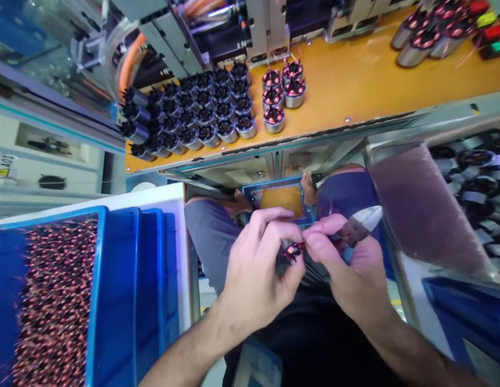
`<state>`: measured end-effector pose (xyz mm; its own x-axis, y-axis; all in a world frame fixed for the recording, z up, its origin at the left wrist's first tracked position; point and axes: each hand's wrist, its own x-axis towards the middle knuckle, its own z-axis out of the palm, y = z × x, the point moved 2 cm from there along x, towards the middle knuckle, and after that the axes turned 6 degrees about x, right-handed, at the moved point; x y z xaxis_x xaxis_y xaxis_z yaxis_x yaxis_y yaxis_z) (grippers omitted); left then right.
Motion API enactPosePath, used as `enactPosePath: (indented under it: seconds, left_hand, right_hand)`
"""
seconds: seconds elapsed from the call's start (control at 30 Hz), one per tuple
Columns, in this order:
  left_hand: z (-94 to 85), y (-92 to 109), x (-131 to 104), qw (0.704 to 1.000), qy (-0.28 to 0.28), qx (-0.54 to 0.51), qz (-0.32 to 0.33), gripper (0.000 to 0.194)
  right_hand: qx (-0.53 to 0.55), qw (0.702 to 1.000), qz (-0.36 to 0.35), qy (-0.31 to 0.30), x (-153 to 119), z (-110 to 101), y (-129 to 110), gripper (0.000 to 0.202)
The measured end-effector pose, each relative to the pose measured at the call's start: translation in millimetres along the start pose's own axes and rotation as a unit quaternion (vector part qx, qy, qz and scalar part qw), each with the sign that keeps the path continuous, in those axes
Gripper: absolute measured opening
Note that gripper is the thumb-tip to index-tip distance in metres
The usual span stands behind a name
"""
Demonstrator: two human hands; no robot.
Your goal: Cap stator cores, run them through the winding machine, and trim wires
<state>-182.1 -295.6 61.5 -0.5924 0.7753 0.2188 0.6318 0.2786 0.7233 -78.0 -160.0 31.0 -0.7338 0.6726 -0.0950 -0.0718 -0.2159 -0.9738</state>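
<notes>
Over my lap, my left hand (258,263) is closed round a small black motor part with copper windings (293,251), mostly hidden by the fingers. My right hand (347,269) meets it from the right, thumb and forefinger pinched at the part's edge, perhaps on a thin wire too fine to make out. Held in the same right hand is a pair of snips (365,221), its pointed metal end sticking out up and to the right. A bit of blue, perhaps its handle, shows between the fingers.
An orange-topped bench (347,80) ahead carries rows of black-topped metal cylinders (207,134) and several copper-wound ones (274,119). At left, a blue bin (100,269) holds many small copper-wound parts. More cylinders (476,188) lie at right beside a brownish panel (427,209). Machinery (270,27) stands behind.
</notes>
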Motion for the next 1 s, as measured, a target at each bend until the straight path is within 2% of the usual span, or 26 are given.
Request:
enactPosePath:
  seconds: [0.07, 0.13, 0.2, 0.23, 0.33, 0.37, 0.4, 0.43, 0.53, 0.6, 0.73, 0.83, 1.0]
  left_hand:
    - [3.2, -3, -7, 0.989, -0.060, -0.120, -0.056, 0.030]
    - [6.7, -4, -15, 0.953, -0.086, -0.263, -0.122, 0.033]
    - [9.2, -3, -20, 0.890, -0.073, -0.405, -0.197, 0.022]
    - [10.3, -2, -22, 0.846, -0.065, -0.475, -0.232, 0.019]
    - [12.6, 1, -24, 0.706, -0.074, -0.629, -0.317, 0.031]
    - [12.6, 2, -24, 0.679, -0.079, -0.646, -0.341, 0.031]
    - [12.2, 2, -24, 0.667, -0.081, -0.648, -0.359, 0.030]
    - [11.4, 2, -25, 0.671, -0.076, -0.637, -0.371, 0.031]
    - [9.9, 0, -26, 0.716, -0.051, -0.583, -0.380, 0.037]
    - [10.2, -2, -28, 0.744, -0.031, -0.550, -0.377, 0.032]
    - [8.8, -9, -32, 0.807, 0.044, -0.467, -0.359, 0.018]
    - [5.8, -12, -32, 0.839, 0.079, -0.417, -0.341, 0.013]
    - [0.0, -5, -25, 0.877, 0.076, -0.364, -0.304, 0.015]
  right_hand:
    - [0.027, 0.999, 0.010, -0.025, 1, 2, 3, 0.015]
    - [0.067, 0.996, 0.024, -0.048, 3, 4, 3, 0.016]
    - [0.100, 0.992, 0.026, -0.067, 4, 8, -1, 0.017]
    - [0.108, 0.991, 0.022, -0.079, 5, 10, -5, 0.018]
    - [0.109, 0.987, 0.000, -0.114, 7, 17, -14, 0.020]
    - [0.104, 0.987, -0.004, -0.120, 7, 18, -16, 0.020]
    - [0.097, 0.988, -0.004, -0.124, 7, 19, -17, 0.020]
    - [0.087, 0.988, -0.005, -0.124, 7, 20, -18, 0.019]
    - [0.050, 0.990, -0.010, -0.131, 6, 18, -21, 0.021]
    - [0.009, 0.988, -0.002, -0.155, 6, 14, -25, 0.019]
    - [-0.166, 0.967, 0.013, -0.192, 1, -4, -33, 0.004]
    - [-0.283, 0.931, -0.001, -0.229, -6, -16, -33, 0.009]
    - [-0.323, 0.909, -0.024, -0.263, -11, -19, -26, 0.031]
